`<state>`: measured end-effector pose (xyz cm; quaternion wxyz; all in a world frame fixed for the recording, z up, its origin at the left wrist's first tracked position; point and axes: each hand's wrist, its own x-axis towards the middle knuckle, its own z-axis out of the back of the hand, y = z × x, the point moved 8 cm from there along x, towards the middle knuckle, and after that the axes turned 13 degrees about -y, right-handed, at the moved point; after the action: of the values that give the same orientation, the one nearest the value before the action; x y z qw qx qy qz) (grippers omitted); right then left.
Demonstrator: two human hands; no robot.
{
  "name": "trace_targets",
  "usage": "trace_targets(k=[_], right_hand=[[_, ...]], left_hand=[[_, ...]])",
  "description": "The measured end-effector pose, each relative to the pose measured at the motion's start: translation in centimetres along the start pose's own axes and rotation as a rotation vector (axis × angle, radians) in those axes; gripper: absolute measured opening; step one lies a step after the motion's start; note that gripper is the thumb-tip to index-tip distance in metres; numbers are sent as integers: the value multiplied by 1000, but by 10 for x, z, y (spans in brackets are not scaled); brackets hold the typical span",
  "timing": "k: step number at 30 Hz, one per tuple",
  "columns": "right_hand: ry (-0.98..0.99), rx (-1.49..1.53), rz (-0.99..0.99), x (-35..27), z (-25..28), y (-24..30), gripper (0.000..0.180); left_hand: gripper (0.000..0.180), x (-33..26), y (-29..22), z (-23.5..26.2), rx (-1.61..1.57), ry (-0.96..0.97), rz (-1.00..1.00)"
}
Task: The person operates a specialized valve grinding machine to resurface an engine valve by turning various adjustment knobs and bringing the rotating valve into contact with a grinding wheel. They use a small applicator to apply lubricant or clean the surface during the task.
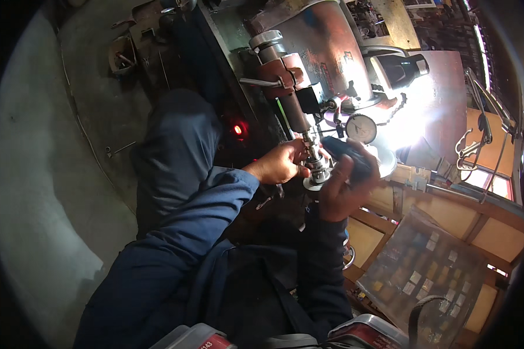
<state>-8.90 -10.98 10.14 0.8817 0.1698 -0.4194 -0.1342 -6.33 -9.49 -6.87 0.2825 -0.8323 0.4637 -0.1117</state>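
- The left hand [278,164] had a narrow grip: its thumb and fingers were closed about the stepped metal fitting [314,158]. I suppose it was held so in order to keep this part steady.
- The stepped metal fitting was at the near end of the metal shaft [295,111], in front of the person's body and between the two hands.
- The right hand [337,195] was closed around a dark blue object [358,160], whose narrower end pointed toward the shaft. Its exact kind I cannot tell, because the fingers covered a part of it and it was blurred. Perhaps it was slanted this way so that the narrow end could come close to the metal.
- The shaft passed through a reddish clamp [282,75] near the left long edge of the machine base [232,39]. The clamp, with its lever [258,82] turned outward to the left, probably gave support there, and the lever seemed easy to reach.
- A round dial gauge [361,128] stood just beside the work, its face turned up to the person, presumably for easy reading.
- Farther toward the right side of the base, a black lamp [397,70] was near a very bright patch of light; I judge that it was placed there to light the metal.
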Motion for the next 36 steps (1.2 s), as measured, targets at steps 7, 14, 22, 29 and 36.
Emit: trace_targets(k=[7,14,22,29,36], right_hand=[[-235,207,86,7,14,18,31],[-476,174,-76,10,87,39,34],[-351,-181,-750,-81,287,-83,14],[120,-420,-1018,-247,373,-183,21],[134,-88,-1305,-307,367,-201,23]], left_hand=[[56,-4,-9,-5,-18,3,42],[62,-1,-9,-7,-24,37,-11],[50,-9,-24,-6,203,-124,-55],[44,-14,-22,-1,211,-333,-122],[34,-27,-48,-14,459,-525,-136]])
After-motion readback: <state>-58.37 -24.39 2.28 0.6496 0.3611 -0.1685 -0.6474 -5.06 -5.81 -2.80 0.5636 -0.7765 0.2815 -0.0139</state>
